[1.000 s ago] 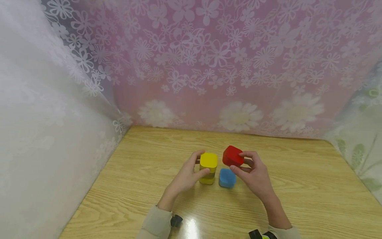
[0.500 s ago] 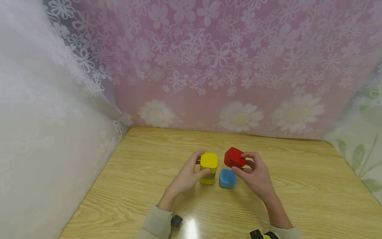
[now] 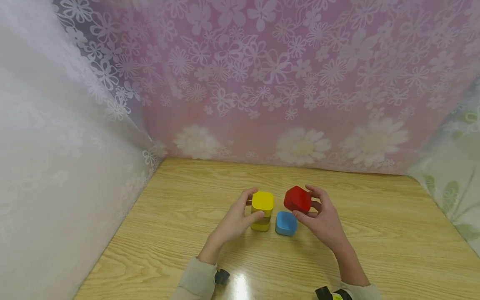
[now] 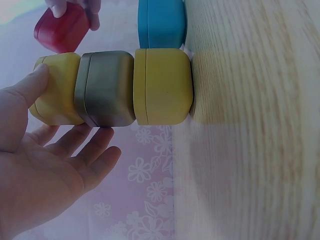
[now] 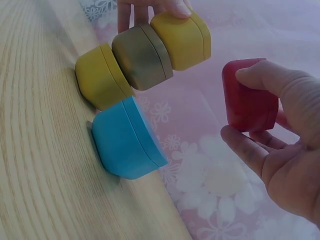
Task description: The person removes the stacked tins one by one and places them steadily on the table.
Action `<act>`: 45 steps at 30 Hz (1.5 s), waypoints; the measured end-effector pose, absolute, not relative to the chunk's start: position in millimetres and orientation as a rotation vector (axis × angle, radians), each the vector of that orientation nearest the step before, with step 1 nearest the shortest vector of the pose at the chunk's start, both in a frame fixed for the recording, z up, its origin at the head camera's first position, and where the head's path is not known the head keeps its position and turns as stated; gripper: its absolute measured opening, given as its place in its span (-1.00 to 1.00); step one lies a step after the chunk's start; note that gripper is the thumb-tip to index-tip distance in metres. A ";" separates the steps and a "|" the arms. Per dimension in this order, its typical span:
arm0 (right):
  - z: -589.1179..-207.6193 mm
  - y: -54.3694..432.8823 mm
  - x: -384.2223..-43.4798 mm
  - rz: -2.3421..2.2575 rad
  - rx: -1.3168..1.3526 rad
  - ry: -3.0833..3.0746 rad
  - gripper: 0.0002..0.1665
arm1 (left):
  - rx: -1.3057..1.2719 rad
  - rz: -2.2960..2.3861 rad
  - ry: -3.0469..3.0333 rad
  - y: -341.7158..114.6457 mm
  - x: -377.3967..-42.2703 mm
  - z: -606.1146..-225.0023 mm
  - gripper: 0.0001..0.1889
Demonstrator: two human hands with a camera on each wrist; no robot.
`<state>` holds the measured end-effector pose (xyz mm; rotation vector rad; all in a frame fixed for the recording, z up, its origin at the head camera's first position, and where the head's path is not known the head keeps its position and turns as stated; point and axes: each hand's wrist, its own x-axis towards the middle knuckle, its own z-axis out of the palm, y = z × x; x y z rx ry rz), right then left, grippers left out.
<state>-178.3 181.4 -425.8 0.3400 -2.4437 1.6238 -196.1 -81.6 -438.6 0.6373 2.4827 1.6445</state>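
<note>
"What sits closest to the person?"

"The left sleeve (image 3: 195, 279) and right sleeve (image 3: 362, 291), each with a small dark device beside it, the left device (image 3: 222, 276) and the right device (image 3: 323, 293)."

"And past those?"

"The hands. The left hand (image 3: 237, 218) grips the top yellow block (image 3: 262, 201), thumb on the near side, fingers behind."

"The right hand?"

"That right hand (image 3: 323, 221) pinches the red block (image 3: 297, 199) between thumb and fingers, tilted and clear of the surface (image 3: 157, 250)."

"Anything between the hands?"

"The blue block (image 3: 286, 223), resting on the surface just right of the stack (image 4: 107, 89)."

"How is the stack built?"

"Three high: the bottom yellow block (image 4: 162, 86) on the surface, a gold-brown block (image 5: 142, 57) in the middle, then the gripped yellow one."

"Where's the red one, relative to the rest?"

"A little farther back than the blue, touching neither it nor the stack, about level with the stack's top."

"Farthest off?"

"A pink sheet (image 3: 262, 83) with white flowers, hanging along the far edge."
</note>
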 end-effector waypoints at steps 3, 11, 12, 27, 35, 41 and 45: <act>-426.0 182.4 -178.8 1.614 0.352 -2.460 -0.07 | 0.631 1.650 2.476 -81.6 -195.8 -438.1 -0.27; -424.8 185.2 -177.4 1.591 0.330 -2.518 -0.14 | 0.633 1.646 2.481 -81.4 -196.0 -438.1 -0.27; -424.5 185.3 -177.0 1.588 0.325 -2.523 -0.15 | 0.635 1.646 2.481 -81.3 -196.2 -438.2 -0.27; -427.9 187.7 -176.7 1.661 0.352 -2.564 -0.12 | 0.635 1.639 2.482 -82.3 -196.0 -438.9 -0.29; -430.8 190.8 -177.9 1.606 0.376 -2.599 -0.17 | 0.628 1.637 2.484 -82.4 -195.9 -438.9 -0.27; -431.0 192.2 -177.6 1.562 0.375 -2.634 -0.17 | 0.619 1.636 2.483 -82.4 -195.5 -438.5 -0.26; -429.5 193.7 -177.2 1.570 0.378 -2.651 -0.17 | 0.626 1.632 2.486 -82.8 -195.4 -438.6 -0.26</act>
